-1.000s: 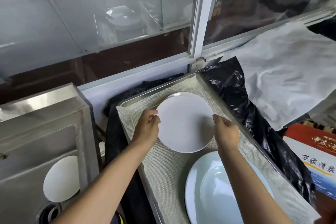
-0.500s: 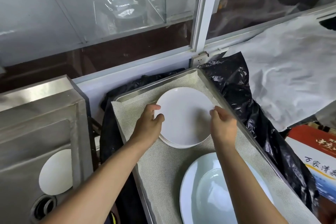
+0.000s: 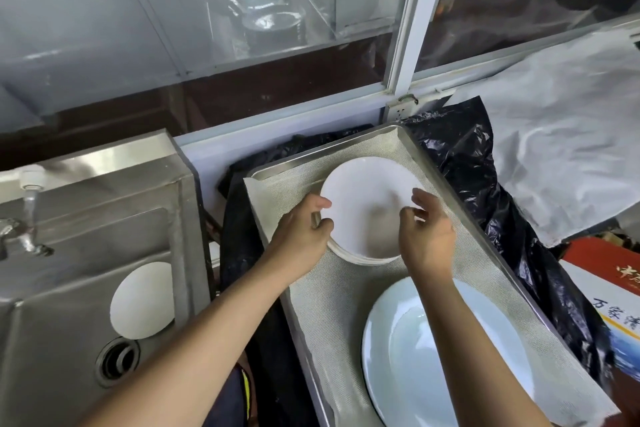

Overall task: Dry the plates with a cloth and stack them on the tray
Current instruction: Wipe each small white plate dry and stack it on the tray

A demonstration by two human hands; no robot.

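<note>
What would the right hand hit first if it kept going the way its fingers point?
Likely the small white plate: the right hand points up-left over it. Height above it is unclear.

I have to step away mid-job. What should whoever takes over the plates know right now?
Left hand: fingers curled at the left rim of the small plate stack, seemingly still touching.
Right hand: open, above the stack's right edge, holding nothing.
The stack sits at the far end of the lined tray; a large plate lies nearer.
Done: top plate set down.
Left: one plate waits in the sink. No drying cloth in hand.
</note>
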